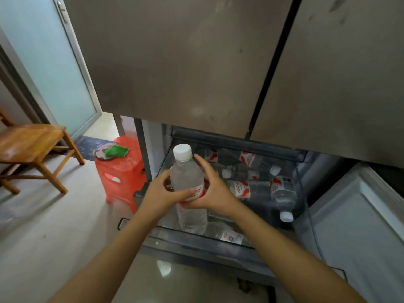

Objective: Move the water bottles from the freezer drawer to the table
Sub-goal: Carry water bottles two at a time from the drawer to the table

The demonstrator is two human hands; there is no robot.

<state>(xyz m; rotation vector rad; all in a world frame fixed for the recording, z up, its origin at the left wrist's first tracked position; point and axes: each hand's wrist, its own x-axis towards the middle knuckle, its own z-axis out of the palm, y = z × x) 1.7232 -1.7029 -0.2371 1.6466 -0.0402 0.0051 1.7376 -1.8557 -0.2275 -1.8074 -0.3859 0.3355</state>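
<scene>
A clear water bottle (188, 184) with a white cap and red-and-white label stands upright in the air over the open freezer drawer (236, 241). My left hand (161, 193) grips its middle from the left, thumb across the label. My right hand (215, 191) holds it from the right, thumb curled under the label and index finger stretched up along the bottle. Several more bottles (282, 193) of the same kind lie on their sides in the drawer, to the right and behind. One bottle (227, 234) lies along the drawer's front wall.
Closed grey fridge doors (185, 62) hang above the drawer. An open lower door (360, 226) stands at the right. A red plastic stool (119, 169) holding a plate and a green sponge stands left of the drawer. A wooden chair (32, 147) is farther left on the pale floor.
</scene>
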